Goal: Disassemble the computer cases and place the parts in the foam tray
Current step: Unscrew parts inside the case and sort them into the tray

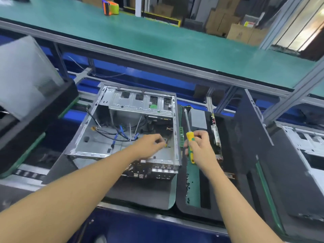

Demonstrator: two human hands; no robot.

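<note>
pinching a small part [165, 145] inside the case [133, 104], left hand [149, 146]; right hand [201, 146] grips screwdriver [189, 136].

- A long bench with a green mat top [157, 37] ran across the upper part of the view.
- An aluminium profile rail [122, 55] edged its near side, and an aluminium upright [280, 23] stood at the right.
- Blue panels [112, 66] lay beneath the rail.
- Stacked cardboard boxes [240, 32] stood behind the bench.
- An orange and yellow-green object [110, 7], possibly a tape dispenser, rested on the mat.
- Strong light showed at glazing [305, 27] in the upper right.
</note>
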